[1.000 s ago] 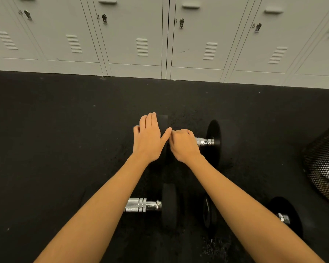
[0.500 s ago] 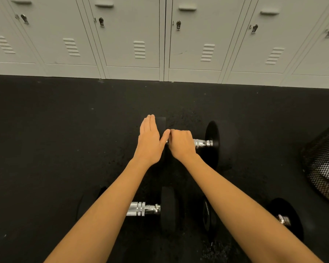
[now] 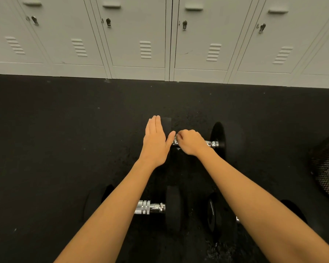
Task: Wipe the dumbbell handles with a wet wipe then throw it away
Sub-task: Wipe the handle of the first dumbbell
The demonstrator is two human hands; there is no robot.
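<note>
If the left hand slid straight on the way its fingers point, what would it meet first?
Beyond the far dumbbell's left weight, on which the left hand rests, the black floor looks free up to the lockers; depth is uncertain.

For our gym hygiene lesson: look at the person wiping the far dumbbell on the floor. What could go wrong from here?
1. The left hand rests flat on the far dumbbell's left weight; if it slips, the dumbbell may roll.
2. The right hand curls round the chrome handle, hiding the wipe, so spots could be missed.
3. The near dumbbell lies under the forearms, still to be wiped.
</note>
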